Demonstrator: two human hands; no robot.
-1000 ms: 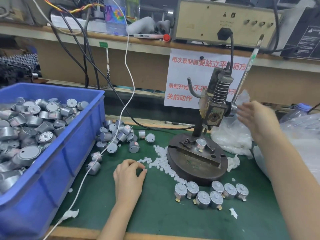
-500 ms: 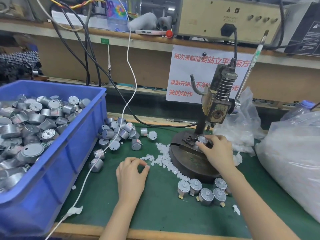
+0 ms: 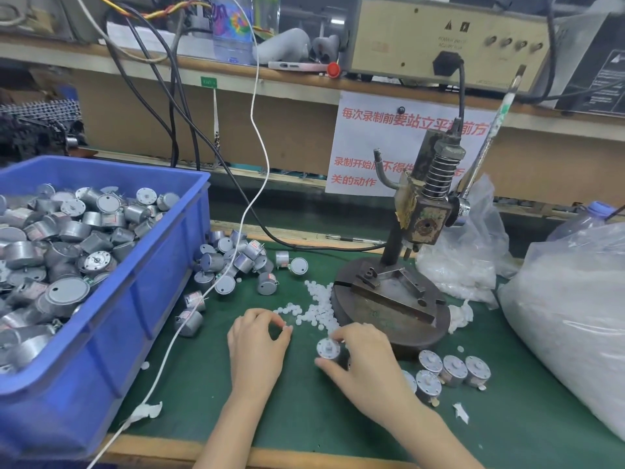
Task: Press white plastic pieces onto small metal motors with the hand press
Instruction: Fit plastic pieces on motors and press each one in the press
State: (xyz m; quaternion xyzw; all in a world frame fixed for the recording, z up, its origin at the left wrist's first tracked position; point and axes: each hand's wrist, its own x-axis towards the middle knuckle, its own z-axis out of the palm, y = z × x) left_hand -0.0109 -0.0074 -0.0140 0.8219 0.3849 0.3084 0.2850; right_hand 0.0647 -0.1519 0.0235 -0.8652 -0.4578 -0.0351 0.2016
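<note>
Your right grip [image 3: 367, 365] is curled round a small metal motor [image 3: 328, 348], thumb and fingers pinching its sides, low at the green surface [image 3: 304, 418] just in front of the hand press [image 3: 424, 225] base. Your left grip [image 3: 258, 346] lies beside it, thumb and forefinger drawn together at the edge of the scattered white plastic pieces [image 3: 316, 306]. Whether it has hold of one, I cannot tell.

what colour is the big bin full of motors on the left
The bin is solid blue, shown plainly in the head view.
</note>
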